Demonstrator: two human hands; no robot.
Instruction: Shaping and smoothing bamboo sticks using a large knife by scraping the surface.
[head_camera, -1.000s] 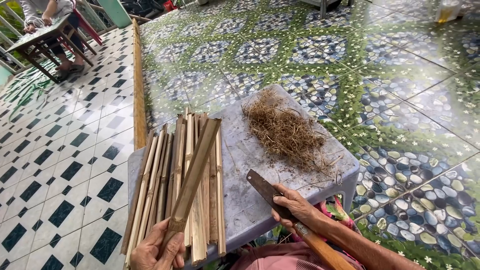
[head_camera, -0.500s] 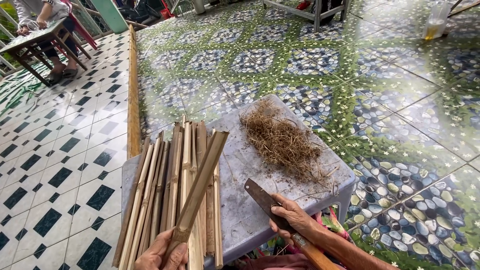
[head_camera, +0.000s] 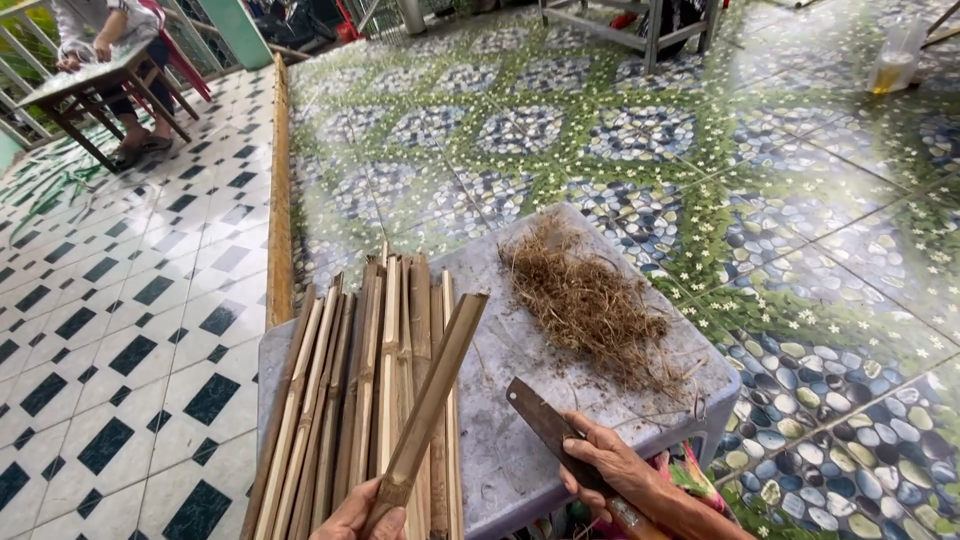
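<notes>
My left hand (head_camera: 362, 517) at the bottom edge grips a split bamboo strip (head_camera: 433, 397) that slants up to the right above a row of several similar bamboo strips (head_camera: 345, 400). Those strips lie side by side on the left half of a grey plastic stool (head_camera: 500, 440). My right hand (head_camera: 612, 472) holds a knife (head_camera: 545, 425) with a dark flat blade and a wooden handle; the blade rests on the stool top, pointing up-left. A heap of brown fibrous shavings (head_camera: 590, 305) lies on the stool's right half.
A long bamboo pole (head_camera: 279, 190) lies on the tiled floor left of the stool. Another person sits at a small wooden table (head_camera: 85, 90) at the top left. A metal frame (head_camera: 640, 25) and a plastic container (head_camera: 893, 60) stand at the top right.
The view has tilted so everything sits lower in the frame. The held strip and the knife keep their poses over the stool.
</notes>
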